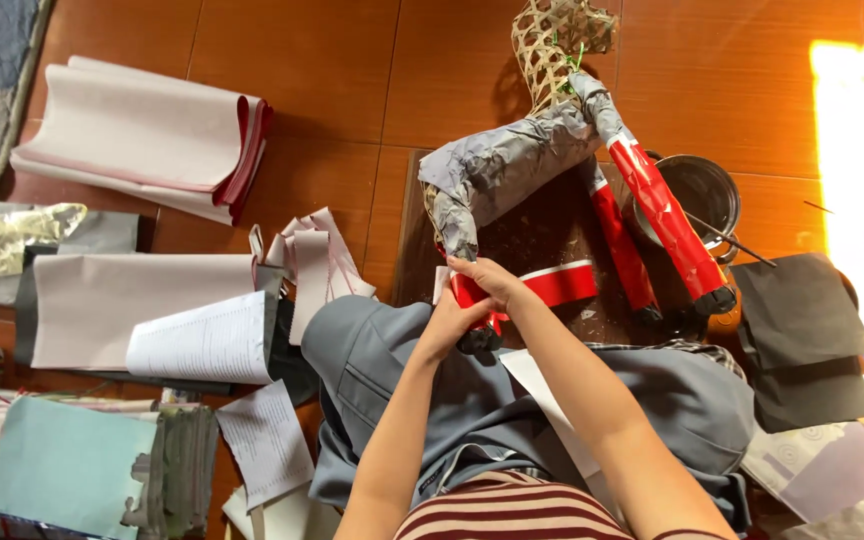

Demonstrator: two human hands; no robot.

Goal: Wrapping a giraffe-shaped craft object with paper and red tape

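Reddish-brown floor tiles (302, 60) fill the upper frame, with stacks of folded paper (142, 135) at upper left and loose printed sheets (207, 340) at centre left. At centre you have a woven-cane figure (512, 160) partly covered in crumpled grey paper, lying on a dark board (552, 235); its two finished legs, wrapped in red, slant down toward the lower right.

Your left hand (449, 325) and right hand (492, 282) meet at the near leg (464, 270), just below frame centre. Both sets of fingers are closed — the left curled around the leg's dark foot end, the right pinching a red paper strip (552, 284) with a white edge against the leg. The strip's long axis runs out to the right, roughly level, away from your fingers.

Note the edges: a metal pot (697, 190) and black sheets (802, 310) stand near on the right (the free strip end stops short of the finished legs). Open room lies toward the upper left.
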